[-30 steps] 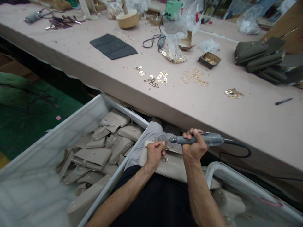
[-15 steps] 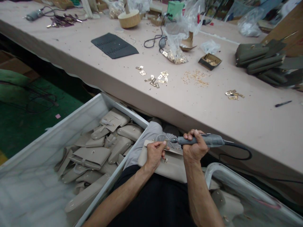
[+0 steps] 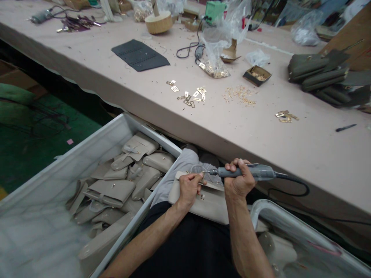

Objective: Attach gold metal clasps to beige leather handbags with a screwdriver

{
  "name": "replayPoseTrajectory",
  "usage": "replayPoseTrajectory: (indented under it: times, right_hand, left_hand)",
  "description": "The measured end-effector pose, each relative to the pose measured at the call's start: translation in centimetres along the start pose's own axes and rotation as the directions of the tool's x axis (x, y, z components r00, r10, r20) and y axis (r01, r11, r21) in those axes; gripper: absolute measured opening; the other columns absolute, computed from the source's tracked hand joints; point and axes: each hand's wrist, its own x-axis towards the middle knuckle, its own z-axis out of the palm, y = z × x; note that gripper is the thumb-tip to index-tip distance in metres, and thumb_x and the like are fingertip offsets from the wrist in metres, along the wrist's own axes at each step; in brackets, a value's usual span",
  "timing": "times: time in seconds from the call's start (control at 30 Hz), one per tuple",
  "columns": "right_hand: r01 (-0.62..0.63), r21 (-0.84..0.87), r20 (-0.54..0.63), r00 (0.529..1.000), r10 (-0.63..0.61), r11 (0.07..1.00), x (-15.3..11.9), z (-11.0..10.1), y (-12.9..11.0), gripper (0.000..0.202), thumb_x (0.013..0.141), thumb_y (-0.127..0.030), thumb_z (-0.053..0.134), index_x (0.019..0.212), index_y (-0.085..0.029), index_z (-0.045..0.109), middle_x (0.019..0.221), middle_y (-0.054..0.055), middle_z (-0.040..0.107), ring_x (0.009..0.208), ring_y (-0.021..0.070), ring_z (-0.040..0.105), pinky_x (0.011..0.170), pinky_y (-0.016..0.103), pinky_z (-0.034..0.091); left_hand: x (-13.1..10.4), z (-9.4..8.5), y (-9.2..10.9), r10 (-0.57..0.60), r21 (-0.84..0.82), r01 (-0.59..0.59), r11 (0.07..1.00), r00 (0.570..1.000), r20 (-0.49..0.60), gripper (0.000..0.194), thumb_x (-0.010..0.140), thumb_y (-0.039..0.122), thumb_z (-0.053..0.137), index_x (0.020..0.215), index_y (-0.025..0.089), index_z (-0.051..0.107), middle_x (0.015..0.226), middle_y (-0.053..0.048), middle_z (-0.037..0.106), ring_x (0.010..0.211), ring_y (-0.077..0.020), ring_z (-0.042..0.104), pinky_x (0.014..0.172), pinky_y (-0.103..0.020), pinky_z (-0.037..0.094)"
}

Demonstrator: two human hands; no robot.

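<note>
A beige bag lies across my lap. My left hand is pinched at the bag's upper edge, over a small metal piece too small to make out well. Wrapped round a grey corded electric screwdriver is my right hand. The tool lies nearly level, its bit pointing left and ending at my left fingertips. A small metal stud shows on the bag's front just below my left fingers.
Left of my lap stands a white bin of beige bags; another bin is at right. The table ahead bears gold metal plates, tiny screws, a small black box and dark green bags.
</note>
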Motion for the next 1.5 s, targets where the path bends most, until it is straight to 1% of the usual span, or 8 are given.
replayPoseTrajectory:
  times: [0.23, 0.47, 0.57, 0.77, 0.97, 1.17, 1.5]
  right_hand:
    - [0.01, -0.022, 0.041, 0.999, -0.009, 1.0, -0.2, 0.2, -0.3, 0.026, 0.07, -0.022, 0.078, 0.077, -0.019, 0.053, 0.067, -0.003, 0.055, 0.053, 0.0089, 0.047, 0.054, 0.024, 0.044]
    - [0.021, -0.04, 0.039, 0.999, -0.019, 0.999, -0.6, 0.4, -0.3, 0.026, 0.07, -0.023, 0.078, 0.076, -0.019, 0.053, 0.067, -0.003, 0.055, 0.053, 0.0087, 0.047, 0.053, 0.024, 0.044]
    - [0.026, -0.04, 0.043, 0.999, -0.025, 0.999, -0.7, 0.5, -0.3, 0.025, 0.071, -0.022, 0.078, 0.077, -0.019, 0.054, 0.066, -0.004, 0.055, 0.053, 0.009, 0.047, 0.054, 0.024, 0.044]
    - [0.038, -0.042, 0.056, 0.998, -0.035, 0.998, -0.8, 0.6, -0.4, 0.024, 0.071, -0.021, 0.078, 0.077, -0.018, 0.054, 0.065, -0.004, 0.054, 0.053, 0.0089, 0.047, 0.054, 0.025, 0.044]
    - [0.049, -0.061, 0.066, 0.997, -0.045, 0.997, -0.9, 0.7, -0.3, 0.025, 0.072, -0.022, 0.078, 0.077, -0.019, 0.053, 0.065, -0.004, 0.053, 0.052, 0.0089, 0.047, 0.053, 0.025, 0.044]
    - [0.066, -0.068, 0.073, 0.995, -0.061, 0.995, -1.0, 0.8, -0.3, 0.023, 0.073, -0.022, 0.078, 0.079, -0.019, 0.055, 0.065, -0.004, 0.053, 0.052, 0.0094, 0.047, 0.053, 0.025, 0.044]
    - [0.137, -0.096, 0.117, 0.985, -0.125, 0.986, -1.6, 1.1, -0.3, 0.02, 0.076, -0.024, 0.076, 0.078, -0.019, 0.057, 0.067, -0.003, 0.056, 0.05, 0.0093, 0.047, 0.052, 0.026, 0.044]
  left_hand:
    - [0.0, -0.1, -0.1, 0.005, 0.006, -0.005, 1.0, 1.0, 0.004, 0.034, 0.08, 0.043, 0.075, 0.069, 0.01, 0.078, 0.063, -0.008, 0.075, 0.035, -0.0043, 0.042, 0.031, -0.018, 0.031]
    - [0.1, -0.3, -0.7, 0.011, 0.016, -0.012, 1.0, 1.0, 0.02, 0.035, 0.08, 0.045, 0.076, 0.077, 0.01, 0.081, 0.064, -0.007, 0.075, 0.035, -0.0044, 0.042, 0.032, -0.018, 0.032]
    - [0.2, -0.3, -0.8, 0.016, 0.019, -0.016, 1.0, 1.0, 0.02, 0.035, 0.08, 0.045, 0.076, 0.079, 0.011, 0.082, 0.061, -0.006, 0.073, 0.035, -0.0047, 0.042, 0.032, -0.018, 0.032]
    - [0.0, -0.2, -0.3, -0.004, 0.008, 0.004, 1.0, 1.0, 0.01, 0.034, 0.079, 0.043, 0.076, 0.075, 0.01, 0.08, 0.066, -0.008, 0.076, 0.035, -0.0044, 0.042, 0.031, -0.019, 0.032]
    - [0.0, -0.2, -0.3, -0.012, 0.026, 0.012, 1.0, 1.0, 0.008, 0.035, 0.078, 0.045, 0.077, 0.073, 0.01, 0.08, 0.063, -0.008, 0.075, 0.034, -0.0044, 0.041, 0.032, -0.019, 0.032]
    - [-0.1, -0.2, -0.4, -0.001, 0.022, 0.0, 1.0, 1.0, 0.017, 0.033, 0.081, 0.042, 0.075, 0.072, 0.01, 0.079, 0.065, -0.009, 0.076, 0.035, -0.0046, 0.042, 0.031, -0.018, 0.032]
    - [0.0, -0.2, -0.6, 0.017, 0.053, -0.017, 0.998, 1.0, 0.006, 0.033, 0.082, 0.043, 0.074, 0.074, 0.011, 0.079, 0.063, -0.007, 0.074, 0.035, -0.005, 0.042, 0.032, -0.018, 0.033]
